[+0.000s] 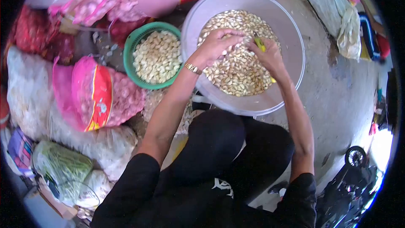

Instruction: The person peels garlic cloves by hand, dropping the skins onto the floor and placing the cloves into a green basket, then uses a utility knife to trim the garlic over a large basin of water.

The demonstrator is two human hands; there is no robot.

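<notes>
A wide pale grey basin [293, 65] in front of my knees holds many unpeeled garlic cloves [236, 76]. Above them, my left hand [219, 45], with a gold watch on its wrist, has its fingers closed on a garlic clove, mostly hidden by the fingers. My right hand [270, 57] grips a small yellow-handled knife [260, 44] close to the left fingertips; its blade is hard to make out. Left of the basin stands a green basket [130, 61] with pale peeled garlic cloves [156, 57].
Pink mesh sacks of bulbs [124, 97] lie to the left and along the back. A large whitish sack [31, 97] and a bag of green vegetables [63, 164] lie farther left. At right are a pale sack [329, 10], a person at the edge, and a motorcycle [350, 181].
</notes>
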